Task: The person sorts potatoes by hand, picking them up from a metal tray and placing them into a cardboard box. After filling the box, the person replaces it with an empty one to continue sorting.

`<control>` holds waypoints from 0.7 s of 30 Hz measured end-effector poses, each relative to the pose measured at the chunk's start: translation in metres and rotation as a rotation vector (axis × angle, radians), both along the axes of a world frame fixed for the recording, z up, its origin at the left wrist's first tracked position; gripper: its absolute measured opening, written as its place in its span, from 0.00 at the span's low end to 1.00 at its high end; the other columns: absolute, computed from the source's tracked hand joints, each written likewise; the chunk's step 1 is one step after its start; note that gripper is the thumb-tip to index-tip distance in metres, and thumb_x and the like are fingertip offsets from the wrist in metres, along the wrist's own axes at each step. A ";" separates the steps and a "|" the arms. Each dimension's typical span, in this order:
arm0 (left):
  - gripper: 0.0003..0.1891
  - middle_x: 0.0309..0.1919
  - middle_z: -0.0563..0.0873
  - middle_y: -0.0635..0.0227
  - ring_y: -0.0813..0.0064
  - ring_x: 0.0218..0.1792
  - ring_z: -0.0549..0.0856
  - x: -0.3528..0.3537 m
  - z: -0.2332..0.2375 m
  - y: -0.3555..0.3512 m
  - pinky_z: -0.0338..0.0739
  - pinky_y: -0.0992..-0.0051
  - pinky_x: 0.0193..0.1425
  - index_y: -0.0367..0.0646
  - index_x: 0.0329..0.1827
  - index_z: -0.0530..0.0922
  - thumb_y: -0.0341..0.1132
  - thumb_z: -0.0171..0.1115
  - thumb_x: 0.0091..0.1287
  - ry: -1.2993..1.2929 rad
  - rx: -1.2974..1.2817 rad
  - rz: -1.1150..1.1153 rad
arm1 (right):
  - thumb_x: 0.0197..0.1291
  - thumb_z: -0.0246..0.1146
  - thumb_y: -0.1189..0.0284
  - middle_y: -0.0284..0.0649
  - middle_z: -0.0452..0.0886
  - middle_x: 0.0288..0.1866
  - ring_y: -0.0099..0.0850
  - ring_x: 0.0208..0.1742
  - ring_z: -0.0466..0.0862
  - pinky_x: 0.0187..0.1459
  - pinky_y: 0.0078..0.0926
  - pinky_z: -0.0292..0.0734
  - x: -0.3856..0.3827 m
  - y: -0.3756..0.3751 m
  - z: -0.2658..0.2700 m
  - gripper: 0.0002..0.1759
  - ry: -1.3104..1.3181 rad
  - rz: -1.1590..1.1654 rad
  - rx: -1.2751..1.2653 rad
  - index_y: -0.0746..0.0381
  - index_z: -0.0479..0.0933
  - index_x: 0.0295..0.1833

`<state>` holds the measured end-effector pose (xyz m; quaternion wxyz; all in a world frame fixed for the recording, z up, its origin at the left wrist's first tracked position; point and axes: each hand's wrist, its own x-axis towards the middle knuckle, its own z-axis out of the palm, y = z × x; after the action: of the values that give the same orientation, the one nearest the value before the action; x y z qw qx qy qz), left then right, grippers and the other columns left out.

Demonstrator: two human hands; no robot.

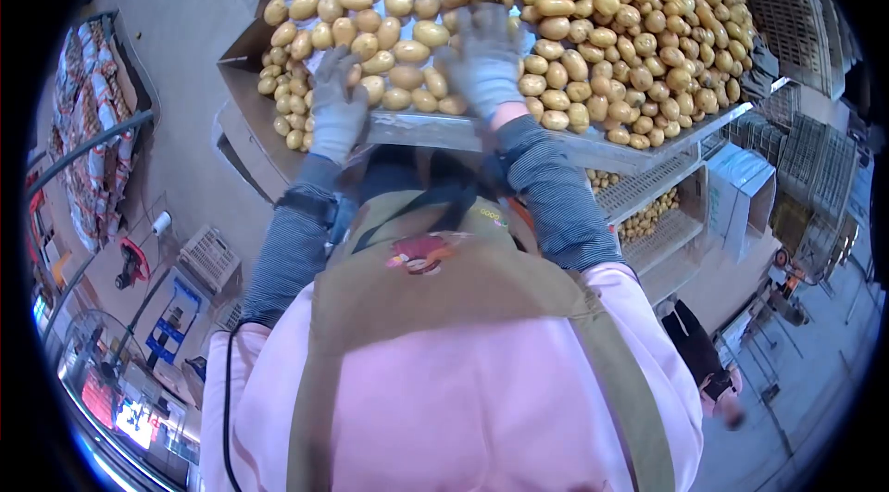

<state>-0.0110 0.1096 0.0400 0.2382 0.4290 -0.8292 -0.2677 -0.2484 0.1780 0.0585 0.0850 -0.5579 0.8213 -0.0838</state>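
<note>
View from a head camera, looking down over the wearer's own chest and arms. Both arms reach forward to a metal bench heaped with small yellow-brown potatoes, which cover nearly its whole top and fill the upper part of the view.

The left hand, in a grey glove, lies palm down at the near edge of the pile, fingers spread wide over a few potatoes. The right hand, also gloved, lies flat a little further in, fingers wide, resting on top of the potatoes. Neither hand is closed around one.

The wearer has striped grey sleeves, an olive apron and a pink top.

Under the bench, to the right, a lower shelf holds more potatoes. On the floor to the left stands a white crate, and beyond it, at the far left, a rack of packets. At lower right another person in dark clothing is seen from above, well apart from the bench.
</note>
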 end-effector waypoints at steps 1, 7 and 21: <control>0.24 0.68 0.76 0.54 0.51 0.71 0.71 0.000 0.004 0.004 0.64 0.59 0.78 0.42 0.63 0.78 0.26 0.61 0.61 0.002 0.000 0.022 | 0.63 0.63 0.49 0.48 0.66 0.78 0.48 0.80 0.61 0.77 0.66 0.46 0.023 -0.005 0.001 0.37 -0.006 0.107 0.019 0.52 0.70 0.74; 0.23 0.66 0.78 0.54 0.51 0.68 0.74 0.021 -0.001 -0.004 0.66 0.58 0.75 0.42 0.63 0.79 0.30 0.63 0.63 -0.091 0.027 0.099 | 0.63 0.65 0.56 0.47 0.79 0.63 0.45 0.68 0.75 0.72 0.53 0.62 0.059 0.035 -0.009 0.26 -0.259 0.422 0.003 0.55 0.79 0.64; 0.20 0.51 0.83 0.57 0.57 0.51 0.87 -0.177 0.012 -0.036 0.82 0.57 0.51 0.49 0.64 0.77 0.37 0.61 0.69 -0.599 0.005 -0.407 | 0.69 0.60 0.59 0.45 0.85 0.54 0.47 0.52 0.86 0.51 0.44 0.80 -0.085 -0.045 -0.011 0.17 -0.116 0.059 0.247 0.55 0.81 0.55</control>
<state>-0.1885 0.0737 0.0519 -0.0746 0.3150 -0.9300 -0.1739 -0.3330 0.1331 0.0475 0.2028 -0.5612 0.8024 -0.0116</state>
